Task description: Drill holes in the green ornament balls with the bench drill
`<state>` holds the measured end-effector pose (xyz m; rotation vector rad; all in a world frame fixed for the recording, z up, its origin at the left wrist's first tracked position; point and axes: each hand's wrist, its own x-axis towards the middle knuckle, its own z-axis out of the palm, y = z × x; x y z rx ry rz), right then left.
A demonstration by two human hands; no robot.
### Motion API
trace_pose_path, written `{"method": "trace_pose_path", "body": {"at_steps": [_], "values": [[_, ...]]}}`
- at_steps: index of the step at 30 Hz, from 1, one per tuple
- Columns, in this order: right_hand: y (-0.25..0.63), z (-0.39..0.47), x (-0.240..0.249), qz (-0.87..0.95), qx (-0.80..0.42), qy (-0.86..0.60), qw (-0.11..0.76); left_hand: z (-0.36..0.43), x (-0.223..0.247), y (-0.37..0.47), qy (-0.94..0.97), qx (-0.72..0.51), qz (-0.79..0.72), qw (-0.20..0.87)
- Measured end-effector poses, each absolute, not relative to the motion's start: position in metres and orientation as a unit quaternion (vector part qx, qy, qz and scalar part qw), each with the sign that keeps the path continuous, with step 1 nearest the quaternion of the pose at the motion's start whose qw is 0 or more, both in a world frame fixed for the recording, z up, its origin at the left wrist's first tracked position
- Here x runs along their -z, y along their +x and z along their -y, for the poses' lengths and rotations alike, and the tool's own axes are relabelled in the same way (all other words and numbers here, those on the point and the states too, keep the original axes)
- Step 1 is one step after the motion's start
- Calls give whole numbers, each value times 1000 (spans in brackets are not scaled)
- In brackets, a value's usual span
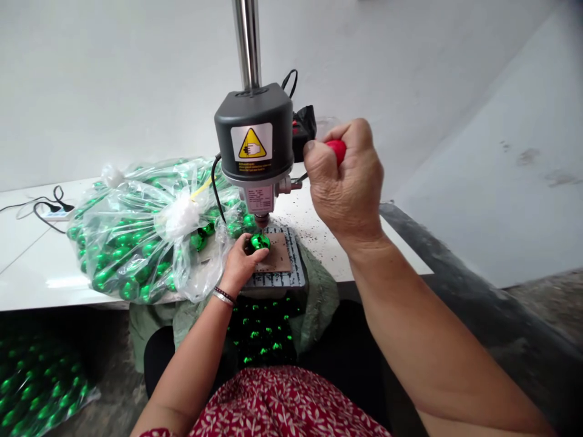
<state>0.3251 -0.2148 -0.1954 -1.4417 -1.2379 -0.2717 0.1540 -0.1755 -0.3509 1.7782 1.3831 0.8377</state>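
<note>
My left hand [242, 261] pinches a shiny green ball [260, 242] between thumb and fingers. The ball rests over a brown board [280, 254] on the drill press's metal base [295, 267], right below the chuck [261, 221]. Whether the bit touches the ball cannot be made out. At the right of the grey drill press head [254, 133], my right hand [348, 182] is closed around the red knob [337, 149] of its lever. A yellow warning sticker faces me on the head.
Clear plastic bags [122, 243] full of green balls lie on the white table [27, 267], left of the press. Another bag of balls [40, 382] sits on the floor. More balls [262, 331] lie below the table edge. Dark shavings dot the tabletop. A power strip [58, 212] is far left.
</note>
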Motion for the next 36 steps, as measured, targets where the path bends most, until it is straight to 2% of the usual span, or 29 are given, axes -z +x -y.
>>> {"method": "trace_pose_path", "body": {"at_steps": [7,14,24,36], "values": [[326,214,197,529,115,-608,582,184,353,159,762,-248,-566,195],[321,226,210,539,133,-562,614,183,362,161,757,-254,-568,200],[315,237,228,513,139,-575,622,182,367,160,748,-283,-562,211],[309,240,263,516,224,-519,643,183,369,161,749,-315,-539,223]]}}
